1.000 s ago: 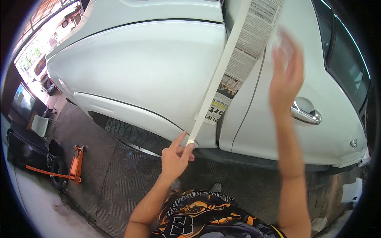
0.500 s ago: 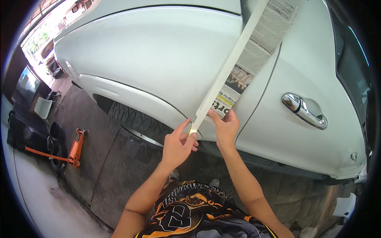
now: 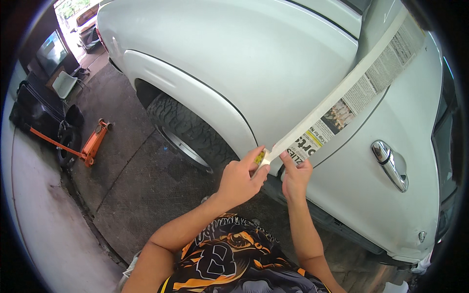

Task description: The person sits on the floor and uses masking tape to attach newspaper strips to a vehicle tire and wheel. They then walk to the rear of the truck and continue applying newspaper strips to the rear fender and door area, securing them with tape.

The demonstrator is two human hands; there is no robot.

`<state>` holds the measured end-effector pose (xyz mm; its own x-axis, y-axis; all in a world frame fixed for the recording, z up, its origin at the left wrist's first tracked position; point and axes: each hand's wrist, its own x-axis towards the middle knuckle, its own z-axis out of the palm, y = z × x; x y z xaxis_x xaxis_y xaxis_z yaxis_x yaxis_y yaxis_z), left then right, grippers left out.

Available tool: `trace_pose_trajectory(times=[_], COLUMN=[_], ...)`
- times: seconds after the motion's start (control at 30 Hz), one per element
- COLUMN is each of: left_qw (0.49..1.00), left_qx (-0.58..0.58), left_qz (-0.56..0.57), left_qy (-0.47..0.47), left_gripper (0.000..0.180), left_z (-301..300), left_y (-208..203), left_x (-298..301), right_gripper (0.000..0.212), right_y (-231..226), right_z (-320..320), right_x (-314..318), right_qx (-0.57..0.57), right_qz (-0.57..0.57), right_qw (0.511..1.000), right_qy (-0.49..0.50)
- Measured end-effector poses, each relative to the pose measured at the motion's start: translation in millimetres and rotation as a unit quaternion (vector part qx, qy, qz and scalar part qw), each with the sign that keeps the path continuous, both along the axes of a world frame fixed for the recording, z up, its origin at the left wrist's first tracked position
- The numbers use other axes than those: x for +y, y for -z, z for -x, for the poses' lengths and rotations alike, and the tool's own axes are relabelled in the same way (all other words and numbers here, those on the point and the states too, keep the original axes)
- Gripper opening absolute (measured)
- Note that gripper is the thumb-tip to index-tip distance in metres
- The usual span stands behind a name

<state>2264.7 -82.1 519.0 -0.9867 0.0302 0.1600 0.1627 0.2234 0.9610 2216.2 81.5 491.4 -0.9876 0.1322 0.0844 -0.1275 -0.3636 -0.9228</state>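
My left hand (image 3: 243, 178) is closed around a roll of masking tape (image 3: 261, 157), its yellow-printed inner core showing between thumb and fingers. From the roll, a pale band of tape (image 3: 317, 113) runs up along the left edge of a newspaper strip (image 3: 337, 117). The strip slants across the white body of a vehicle (image 3: 205, 58), over the gap between rear panel and door. At its lower end, my right hand (image 3: 296, 178) pinches the paper, thumb on the printed face and fingers partly hidden behind. Both hands are close together near the body's lower edge.
A chrome door handle (image 3: 390, 165) is right of the paper. The rear tyre (image 3: 190, 127) stands left of my hands. An orange floor jack (image 3: 93, 144) rests on the dark floor, near a white chair (image 3: 65, 84) and a pale wall (image 3: 44, 210) at the left.
The view has shifted, so the vehicle sits differently in it. My right hand holds the strip lower down, with more print showing above it. The tape roll has turned in my left hand.
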Motion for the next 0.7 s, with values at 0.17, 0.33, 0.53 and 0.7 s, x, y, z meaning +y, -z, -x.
trace_pose_trajectory(times=[0.17,0.33,0.53,0.7], left_qw=[0.999,0.998,0.998,0.999], left_qx=[-0.012,-0.034,-0.041,-0.025], left_qz=[-0.033,-0.050,-0.049,-0.040], left_qy=[0.002,0.008,0.005,-0.009], left_gripper=[0.049,0.048,0.047,0.049], left_z=[2.0,6.1,7.0,8.2], left_y=[-2.3,-6.3,-12.6,-3.6], left_x=[-5.1,-6.8,-5.6,-4.0], right_gripper=[0.027,0.026,0.023,0.022], right_y=[-5.5,-7.2,-7.7,-12.8], right_z=[-12.7,-20.0,-21.3,-22.6], right_x=[-4.9,-4.9,-6.5,-11.5], right_qx=[0.019,0.014,0.012,0.008], right_qz=[-0.021,-0.008,0.016,0.013], right_qw=[0.999,1.000,1.000,1.000], right_qy=[0.014,0.010,0.000,0.009])
